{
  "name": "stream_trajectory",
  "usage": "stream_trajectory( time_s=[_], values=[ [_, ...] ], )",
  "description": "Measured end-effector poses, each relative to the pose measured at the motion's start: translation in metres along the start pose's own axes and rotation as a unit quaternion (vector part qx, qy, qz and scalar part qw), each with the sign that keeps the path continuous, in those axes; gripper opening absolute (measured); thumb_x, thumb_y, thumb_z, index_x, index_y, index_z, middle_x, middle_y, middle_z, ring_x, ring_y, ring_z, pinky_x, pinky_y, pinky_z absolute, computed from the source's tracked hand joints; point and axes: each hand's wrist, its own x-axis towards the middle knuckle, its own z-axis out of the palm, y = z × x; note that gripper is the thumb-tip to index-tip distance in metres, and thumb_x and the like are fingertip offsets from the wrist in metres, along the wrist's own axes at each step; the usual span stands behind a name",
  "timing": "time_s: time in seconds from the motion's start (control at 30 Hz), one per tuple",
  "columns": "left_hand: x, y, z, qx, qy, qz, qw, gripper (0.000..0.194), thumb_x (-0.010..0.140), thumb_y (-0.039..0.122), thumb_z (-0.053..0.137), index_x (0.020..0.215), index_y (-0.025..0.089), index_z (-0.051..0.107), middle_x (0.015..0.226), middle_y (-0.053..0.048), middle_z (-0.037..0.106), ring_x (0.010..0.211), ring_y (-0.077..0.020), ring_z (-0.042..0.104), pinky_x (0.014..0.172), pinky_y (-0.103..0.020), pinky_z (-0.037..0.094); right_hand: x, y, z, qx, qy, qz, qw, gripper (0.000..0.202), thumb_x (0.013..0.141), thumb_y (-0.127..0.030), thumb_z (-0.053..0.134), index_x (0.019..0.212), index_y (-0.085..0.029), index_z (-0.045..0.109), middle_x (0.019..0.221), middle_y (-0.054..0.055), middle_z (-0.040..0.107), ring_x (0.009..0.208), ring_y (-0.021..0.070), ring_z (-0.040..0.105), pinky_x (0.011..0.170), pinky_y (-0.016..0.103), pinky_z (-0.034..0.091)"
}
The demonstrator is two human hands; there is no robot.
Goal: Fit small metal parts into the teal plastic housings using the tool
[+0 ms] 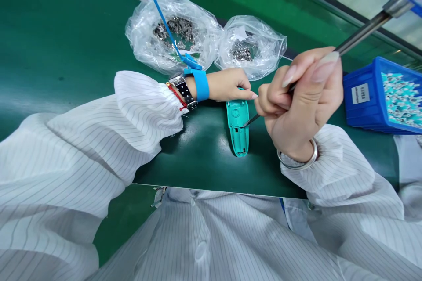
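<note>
A long teal plastic shell (238, 118) lies open side up on the green table (198, 162), with small dark and metal parts inside. My left hand (231, 84) is closed over the shell's far end and holds it there, the thumb pointing right. In my right hand (300, 96) is a long thin metal tool (359, 33), gripped between thumb and fingers. The tool's dark tip reaches the right side of the shell, near its middle. A blue strap and a watch circle my left wrist; a bangle is on my right.
Two clear plastic bags of small metal parts, a larger one (145, 30) and a smaller one (267, 48), stand beyond my hands. A blue bin (365, 107) of teal and white pieces is at the right. A blue cord rises from my left wrist.
</note>
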Motion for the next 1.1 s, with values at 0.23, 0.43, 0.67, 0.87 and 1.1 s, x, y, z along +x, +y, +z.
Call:
stream_trajectory(
  time_s=[0.23,0.43,0.67,0.87,1.1],
  values=[
    [-0.001,0.002,-0.001,0.03,-0.005,0.01,0.999,0.037,0.091,0.03,0.049,0.062,0.008,0.058,0.056,0.004,0.045,0.064,-0.0056,0.031,0.061,-0.023,0.025,0.004,-0.012,-0.003,0.125,-0.001,-0.033,0.992,0.024,0.097,-0.019,0.015,0.078,-0.027,0.028,0.056,-0.006,0.018,0.039,0.0139,0.024,0.041,0.028,0.03],
    [-0.001,0.005,0.0,0.045,-0.001,-0.011,0.999,0.036,0.091,0.027,0.05,0.061,0.008,0.057,0.056,0.004,0.046,0.061,-0.0049,0.03,0.06,-0.023,0.025,0.003,-0.01,0.0,0.184,0.012,-0.068,0.981,0.024,0.096,-0.016,0.02,0.078,-0.027,0.03,0.057,-0.007,0.018,0.039,0.0124,0.022,0.039,0.026,0.027],
    [0.0,0.009,0.001,0.06,-0.001,-0.013,0.998,0.035,0.091,0.023,0.05,0.06,0.007,0.056,0.051,0.006,0.036,0.06,-0.0041,0.024,0.058,-0.024,0.021,0.0,0.001,0.005,-0.094,0.031,0.015,0.995,0.055,0.093,-0.058,-0.002,0.078,-0.025,0.038,0.061,-0.004,0.018,0.042,0.0119,0.023,0.042,0.028,0.027],
    [-0.002,0.006,0.001,0.052,0.002,0.001,0.999,0.038,0.092,0.027,0.05,0.061,0.006,0.056,0.052,0.007,0.034,0.061,-0.0047,0.02,0.058,-0.025,0.02,-0.004,0.013,0.012,0.014,0.072,-0.02,0.997,0.041,0.098,-0.053,0.012,0.081,-0.026,0.037,0.059,-0.005,0.014,0.04,0.0115,0.017,0.04,0.028,0.023],
    [-0.003,0.005,0.001,0.043,-0.005,0.016,0.999,0.04,0.093,0.028,0.049,0.061,0.006,0.055,0.053,0.007,0.027,0.062,-0.0051,0.018,0.06,-0.025,0.019,0.012,-0.009,0.005,0.165,0.08,-0.006,0.983,0.032,0.099,-0.018,0.008,0.073,-0.026,0.025,0.055,-0.007,0.011,0.038,0.0097,0.011,0.036,0.024,0.021]
  ],
)
